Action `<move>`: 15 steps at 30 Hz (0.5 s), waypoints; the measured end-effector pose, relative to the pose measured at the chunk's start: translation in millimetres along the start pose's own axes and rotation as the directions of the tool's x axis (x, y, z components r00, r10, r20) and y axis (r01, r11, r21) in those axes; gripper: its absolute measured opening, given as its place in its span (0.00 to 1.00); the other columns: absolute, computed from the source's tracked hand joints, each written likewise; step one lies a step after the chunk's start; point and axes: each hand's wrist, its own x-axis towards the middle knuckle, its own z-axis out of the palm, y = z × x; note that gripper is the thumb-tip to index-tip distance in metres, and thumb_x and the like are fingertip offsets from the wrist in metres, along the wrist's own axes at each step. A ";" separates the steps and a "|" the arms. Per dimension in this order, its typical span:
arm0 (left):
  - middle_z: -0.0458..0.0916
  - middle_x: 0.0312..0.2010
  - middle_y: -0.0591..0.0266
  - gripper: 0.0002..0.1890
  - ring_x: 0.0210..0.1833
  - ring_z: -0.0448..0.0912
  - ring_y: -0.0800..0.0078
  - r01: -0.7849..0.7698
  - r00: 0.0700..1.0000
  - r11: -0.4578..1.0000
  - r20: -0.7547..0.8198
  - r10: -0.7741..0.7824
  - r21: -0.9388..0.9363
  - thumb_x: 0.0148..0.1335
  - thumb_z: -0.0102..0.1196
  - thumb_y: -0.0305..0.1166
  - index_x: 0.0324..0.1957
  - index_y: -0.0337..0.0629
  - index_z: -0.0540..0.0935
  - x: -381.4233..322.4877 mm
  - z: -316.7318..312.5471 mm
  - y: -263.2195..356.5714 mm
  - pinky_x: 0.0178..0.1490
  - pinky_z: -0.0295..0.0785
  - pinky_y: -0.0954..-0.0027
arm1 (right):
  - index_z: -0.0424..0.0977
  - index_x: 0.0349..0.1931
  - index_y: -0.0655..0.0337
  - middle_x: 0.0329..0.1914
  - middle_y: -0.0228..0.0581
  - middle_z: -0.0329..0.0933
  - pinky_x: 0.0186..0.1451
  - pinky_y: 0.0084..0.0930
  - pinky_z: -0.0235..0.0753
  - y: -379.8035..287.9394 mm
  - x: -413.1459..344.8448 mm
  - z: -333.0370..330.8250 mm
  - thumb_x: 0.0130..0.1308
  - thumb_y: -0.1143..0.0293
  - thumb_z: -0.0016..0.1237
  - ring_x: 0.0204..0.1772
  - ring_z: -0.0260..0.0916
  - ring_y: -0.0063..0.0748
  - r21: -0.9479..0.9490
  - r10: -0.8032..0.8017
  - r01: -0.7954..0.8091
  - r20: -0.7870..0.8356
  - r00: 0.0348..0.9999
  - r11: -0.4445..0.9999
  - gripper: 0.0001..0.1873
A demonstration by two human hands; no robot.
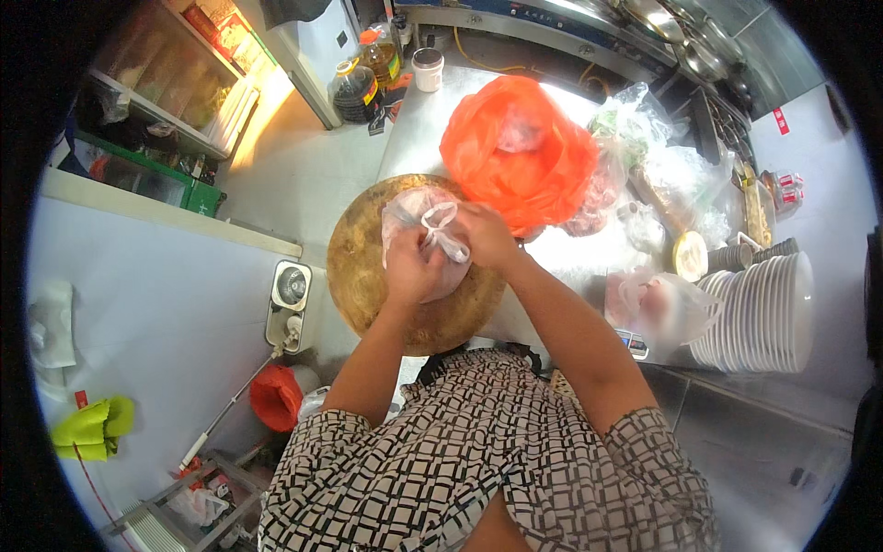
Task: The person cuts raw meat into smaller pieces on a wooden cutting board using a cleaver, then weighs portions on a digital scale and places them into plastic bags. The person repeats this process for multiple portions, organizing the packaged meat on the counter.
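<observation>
A clear plastic bag (447, 284) with pinkish contents, perhaps meat, rests on a round wooden chopping block (355, 276). Its white handles (441, 219) stick up in a loop between my hands. My left hand (412, 268) grips the bag's neck from the near left side. From the right, my right hand (488, 234) pinches the handles, its fingertips partly hidden by plastic. Just beyond my right hand stands a large red plastic bag (476, 148), its mouth spread wide, with a pale bundle (521, 131) inside.
Clear bags of food (638, 124) crowd the metal worktop (414, 138) at the right. A bagged item (655, 303) lies on a digital scale (633, 343), beside stacked white plates (766, 314). A white tub (428, 69) stands at the far corner; oil jugs (355, 90) are left of it.
</observation>
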 end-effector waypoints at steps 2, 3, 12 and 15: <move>0.83 0.32 0.50 0.08 0.32 0.81 0.64 0.086 0.976 0.969 0.176 -0.128 0.231 0.64 0.56 0.28 0.43 0.35 0.82 0.6 -2.0 -1.6 0.41 0.76 0.66 | 0.78 0.42 0.58 0.41 0.51 0.80 0.50 0.42 0.76 2.1 7.5 12.6 0.61 0.73 0.52 0.48 0.77 0.53 -0.143 -0.035 0.052 0.117 0.992 0.988 0.09; 0.84 0.32 0.51 0.08 0.33 0.81 0.65 0.176 0.973 0.974 0.127 -0.195 0.145 0.64 0.56 0.27 0.42 0.34 0.82 10.1 -9.4 -0.1 0.42 0.76 0.67 | 0.77 0.42 0.59 0.39 0.51 0.80 0.48 0.41 0.76 -1.7 15.4 12.4 0.62 0.72 0.52 0.46 0.78 0.52 -0.081 0.085 -0.079 0.072 0.994 0.994 0.09; 0.83 0.35 0.66 0.07 0.38 0.77 0.80 0.175 0.941 0.863 -0.178 -0.289 -0.475 0.70 0.53 0.27 0.43 0.34 0.83 88.8 -74.7 -21.6 0.45 0.73 0.76 | 0.77 0.43 0.65 0.34 0.39 0.80 0.42 0.26 0.76 -66.2 43.7 -32.7 0.67 0.69 0.55 0.36 0.76 0.27 0.380 0.251 -0.210 -0.061 0.966 0.901 0.10; 0.83 0.35 0.65 0.09 0.40 0.77 0.80 0.231 0.946 0.808 -0.070 -0.318 -0.543 0.71 0.54 0.29 0.42 0.33 0.82 89.9 -76.4 -11.1 0.46 0.73 0.76 | 0.77 0.42 0.66 0.32 0.33 0.77 0.41 0.23 0.75 -70.6 30.8 -21.7 0.69 0.68 0.55 0.35 0.72 0.20 0.422 0.123 -0.134 0.054 0.991 0.897 0.10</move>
